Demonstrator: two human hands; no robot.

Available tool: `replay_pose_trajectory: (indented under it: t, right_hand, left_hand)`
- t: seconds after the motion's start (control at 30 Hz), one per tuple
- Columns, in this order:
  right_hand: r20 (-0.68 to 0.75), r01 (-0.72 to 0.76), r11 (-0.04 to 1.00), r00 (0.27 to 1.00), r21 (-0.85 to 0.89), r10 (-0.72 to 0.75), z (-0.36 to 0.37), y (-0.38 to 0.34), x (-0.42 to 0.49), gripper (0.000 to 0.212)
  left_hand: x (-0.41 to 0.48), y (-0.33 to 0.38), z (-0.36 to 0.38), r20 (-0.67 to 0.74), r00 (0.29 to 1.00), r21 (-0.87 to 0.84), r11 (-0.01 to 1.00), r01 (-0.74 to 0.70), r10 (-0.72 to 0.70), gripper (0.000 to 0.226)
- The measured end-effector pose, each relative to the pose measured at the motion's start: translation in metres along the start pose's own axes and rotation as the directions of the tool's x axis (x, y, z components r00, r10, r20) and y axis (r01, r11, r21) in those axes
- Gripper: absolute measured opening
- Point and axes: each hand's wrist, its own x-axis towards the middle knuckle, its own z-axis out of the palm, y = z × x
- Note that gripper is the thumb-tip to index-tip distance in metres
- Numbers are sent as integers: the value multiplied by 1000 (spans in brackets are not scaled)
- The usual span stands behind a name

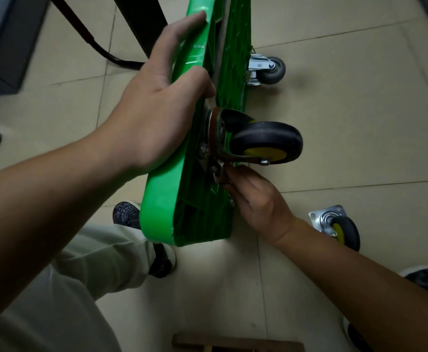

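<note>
Green cart deck (162,207) in left hand (154,110)

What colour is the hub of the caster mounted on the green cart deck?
Yellow hub inside a black tyre; the head view shows it best.

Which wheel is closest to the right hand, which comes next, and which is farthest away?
1. The big black-and-yellow wheel, on the green cart; the right hand touches its plate.
2. The loose wheel, on the floor to the right.
3. The grey wheel, at the cart's far end.
</note>
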Motion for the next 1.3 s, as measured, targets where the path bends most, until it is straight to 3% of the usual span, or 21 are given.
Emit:
replay_pose_trajectory:
  t: [0.23,0.37,0.47,0.53,0.63,0.67,0.73,0.8,0.97,1.2,1.3]
  right_hand:
    - [126,-249,960,964,130,233,-5,-33,2,44]
    - [222,-479,870,867,119,447,-18,-62,5,45]
    - [276,-616,783,769,82,577,-34,-87,15,28]
    - [343,-752,646,646,131,682,-41,-103,28,21]
    - [492,-916,254,384,311,781,-52,-124,49,33]
    - [508,-925,191,344,330,790,-55,-127,53,31]
    - [486,-932,164,312,324,816,-56,-133,57,30]
    - [401,-921,236,352,310,846,-52,-138,52,27]
    - [115,-782,493,569,381,814,-51,-146,15,38]
    - [-38,-521,793,828,316,560,-42,-113,-11,45]
    - [-86,-410,876,892,255,443,-34,-90,-15,45]
  left_hand:
    - [-1,3,1,-30,999,-13,999,33,-33,62]
    - [-1,6,1,-30,999,-9,999,45,-45,60]
    - [-2,7,2,-33,998,18,998,54,-53,59]
    - [-3,7,3,-39,998,31,998,52,-51,58]
    - [-3,9,3,-38,998,37,998,50,-49,60]
    - [-3,10,3,-32,998,43,998,51,-50,61]
    - [-5,12,2,-5,999,59,997,55,-54,62]
    - [-6,13,0,26,998,65,996,59,-61,63]
    - [-6,11,-3,53,997,72,996,56,-60,65]
    - [-4,12,-1,33,998,89,995,48,-51,62]
    - [-2,13,0,12,999,81,996,45,-47,61]
